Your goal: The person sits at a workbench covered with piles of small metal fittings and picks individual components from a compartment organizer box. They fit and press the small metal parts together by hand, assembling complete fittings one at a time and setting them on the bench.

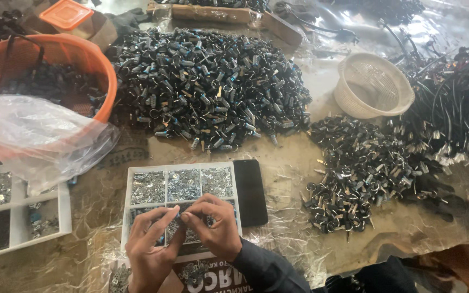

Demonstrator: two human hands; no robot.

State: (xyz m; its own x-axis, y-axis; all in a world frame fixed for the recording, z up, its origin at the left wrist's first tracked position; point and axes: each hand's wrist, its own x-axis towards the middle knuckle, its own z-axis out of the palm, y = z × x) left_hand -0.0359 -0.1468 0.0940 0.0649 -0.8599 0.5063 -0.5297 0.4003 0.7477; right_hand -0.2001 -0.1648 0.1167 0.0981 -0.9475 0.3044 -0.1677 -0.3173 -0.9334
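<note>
Left hand: fingers curled, tips pinched against those of the right hand. Right hand: likewise pinched; between the two sets of fingertips sat a small metal part, too tiny to identify with certainty, possibly a clip. Both hands were over the near row of a white compartment tray, whose far row held three lots of small silvery fittings. Dark phone: flat, touching the tray's right edge. Second white compartment tray: left, partly under a clear plastic bag. Orange basket: far left, holding dark parts. Large heap of black and blue connectors: centre of the bench. Smaller heap of black ring terminals: right. White mesh basket: tipped on its side, far right. Bundled black cables: right edge.
</note>
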